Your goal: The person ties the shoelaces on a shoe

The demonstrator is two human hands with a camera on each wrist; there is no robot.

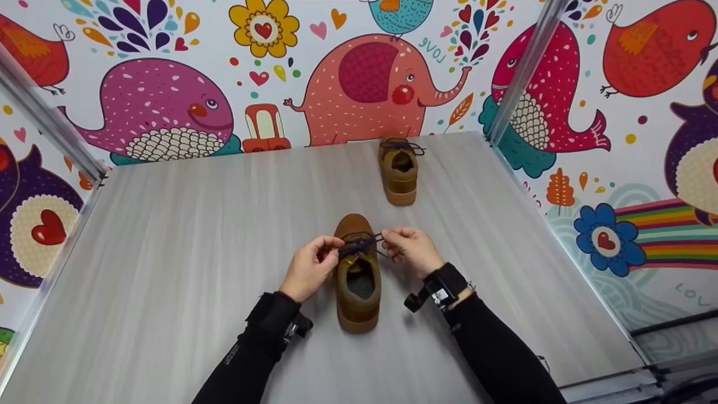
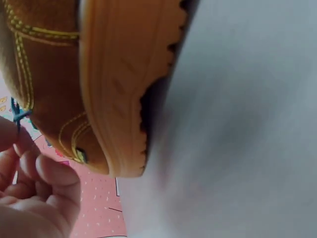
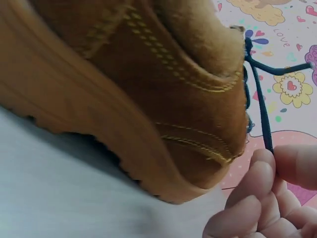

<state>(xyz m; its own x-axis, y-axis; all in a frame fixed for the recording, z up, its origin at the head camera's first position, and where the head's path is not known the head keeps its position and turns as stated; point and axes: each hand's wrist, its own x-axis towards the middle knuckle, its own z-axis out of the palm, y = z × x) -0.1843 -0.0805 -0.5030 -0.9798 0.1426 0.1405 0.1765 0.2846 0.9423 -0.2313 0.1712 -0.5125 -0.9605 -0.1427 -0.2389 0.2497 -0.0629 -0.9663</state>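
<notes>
A brown shoe [image 1: 358,317] stands upright on the tabletop, its toe pointing away from me. Dark blue shoelaces [image 1: 359,245] cross over its tongue, gathered at the middle. On the shoe's left side my left hand [image 1: 307,269] pinches a lace between thumb and fingertips. My right hand [image 1: 414,251], to the right of the shoe, holds another stretch of lace pulled out sideways. In the right wrist view that lace [image 3: 262,109] runs taut into the thumb and finger, and a loose end sticks out above it. The left wrist view shows the shoe's stitched side and thick sole [image 2: 124,94].
A second brown shoe [image 1: 400,182] with dark laces stands farther back, near the rear wall. The light wood-grain table [image 1: 196,241] is bordered by panels printed with cartoon animals, with metal posts at the far corners.
</notes>
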